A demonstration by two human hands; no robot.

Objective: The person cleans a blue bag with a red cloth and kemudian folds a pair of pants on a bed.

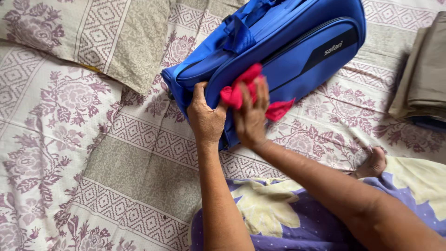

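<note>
Right hand (251,116): fingers closed on a bunched red cloth (241,90), pressed against the near face of the blue suitcase (297,46). Left hand (204,118): fingers clamped on the suitcase's near-left corner. Advisable: brace firmly and wipe in even strokes. Suitcase is smooth woven fabric, boxy; it lies on a soft floral bedsheet (93,153).

Both arms are bare to the elbow, with no sleeves, rings or bangles. The garment (297,218) is purple with fine white dots and large pale-yellow flowers.
</note>
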